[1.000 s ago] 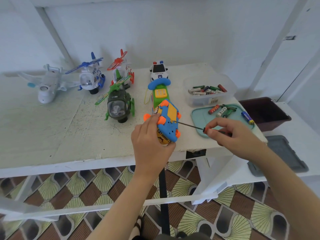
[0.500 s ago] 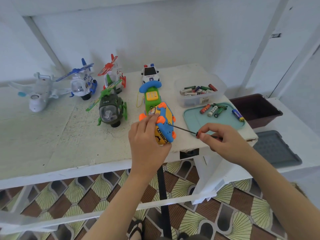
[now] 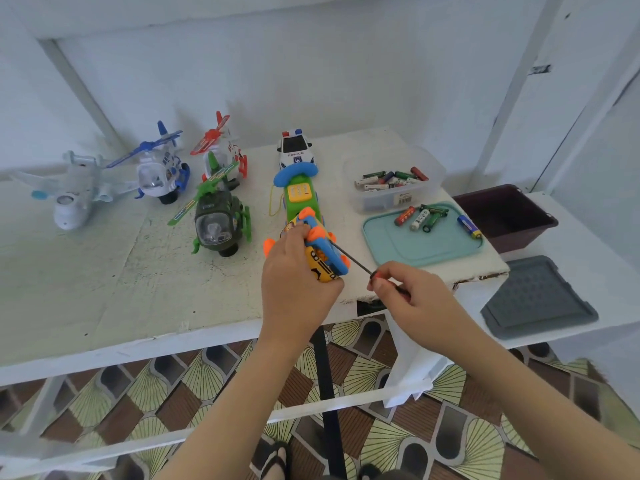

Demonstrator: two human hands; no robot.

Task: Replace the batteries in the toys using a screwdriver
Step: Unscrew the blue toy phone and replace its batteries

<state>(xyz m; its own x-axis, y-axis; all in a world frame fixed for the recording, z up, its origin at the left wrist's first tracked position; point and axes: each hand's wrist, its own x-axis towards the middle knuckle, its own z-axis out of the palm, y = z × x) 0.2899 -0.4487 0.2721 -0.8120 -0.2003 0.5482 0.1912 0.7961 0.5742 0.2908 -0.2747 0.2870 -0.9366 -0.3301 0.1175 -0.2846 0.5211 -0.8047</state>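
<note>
Left hand (image 3: 298, 289) grips one bus toy (image 3: 323, 251), tilted, near table (image 3: 104, 271) edge at 5 o'clock. Right hand (image 3: 412, 299) pinches one screwdriver (image 3: 353, 259), tip against bus. Three helicopters (image 3: 216, 223) at 10 o'clock. Five batteries (image 3: 419, 220) on tray (image 3: 415, 247), 2 o'clock.

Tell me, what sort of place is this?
Likely a makeshift home work corner: a worn white table, patterned floor tiles, and toys such as the police car near a clear tub of batteries.

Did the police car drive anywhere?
No. The police car is parked where it was, right behind the green toy phone, left of the clear battery box.
</note>
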